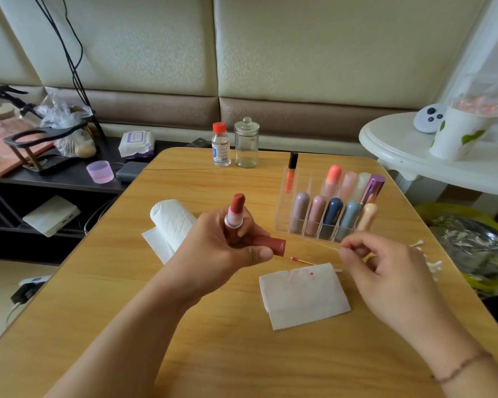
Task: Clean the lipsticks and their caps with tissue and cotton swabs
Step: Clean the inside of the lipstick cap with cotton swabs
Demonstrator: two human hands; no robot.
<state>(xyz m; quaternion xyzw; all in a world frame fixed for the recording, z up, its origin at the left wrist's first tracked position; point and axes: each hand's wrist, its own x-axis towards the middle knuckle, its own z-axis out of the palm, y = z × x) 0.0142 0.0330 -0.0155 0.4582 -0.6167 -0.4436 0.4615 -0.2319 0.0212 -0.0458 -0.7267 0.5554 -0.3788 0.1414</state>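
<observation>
I note the open lipstick (237, 211) stands near upright in my left hand (222, 248), long axis vertical, the brick-red bullet pointing up and slightly far-right. Its base is buried in the curled fingers; the silver collar and a pale pink band show just above them. The same hand also grips the cap (270, 245), a dark red tube lying roughly horizontal, open mouth pointing right, held between thumb and fingers just below the lipstick.

My right hand (385, 271) pinches a cotton swab (327, 247) at thumb and fingertips; the thin stick points left and slightly far, toward the cap mouth, but stays apart from it. The tip is too blurred to judge.

On the wooden table (213, 354), between the two hands and nearer me, lies a folded tissue (302, 297), white with pink-red smears along its far edge. A used swab (301, 261) with a red tip rests at that edge. A tissue roll (170, 222) lies left of the left hand. The clear organiser (282, 219) holding capped lipsticks stands far right of the hands. A red-capped bottle (220, 145) and a glass jar (246, 143) stand at the far table edge
</observation>
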